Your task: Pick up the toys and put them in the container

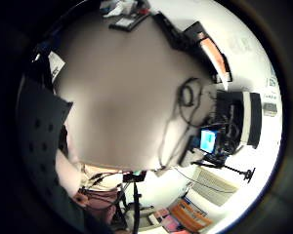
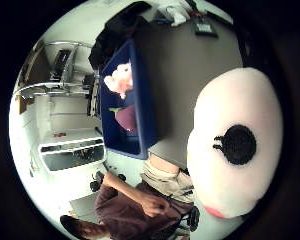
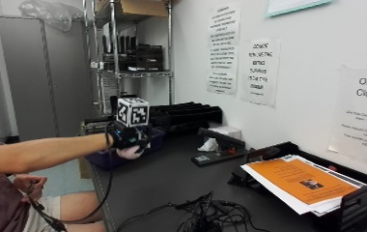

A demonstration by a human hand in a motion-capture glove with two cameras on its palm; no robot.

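The gloved right hand (image 3: 131,140) grips a white plush toy (image 2: 235,150), held above the worktop (image 3: 164,183) close to the blue container (image 2: 140,100). It looks soft, light, squashy; grasping around its body suits. The container beyond already holds a pink toy (image 2: 119,79).

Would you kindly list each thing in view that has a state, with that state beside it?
Right hand: raised above the table, holding a white plush toy.
White plush toy: held at the palm, off the table.
Blue container: open, at the table edge, a pink toy and a dark purple toy inside.
Pink toy: lying in the container.
Dark purple toy: lying in the container.
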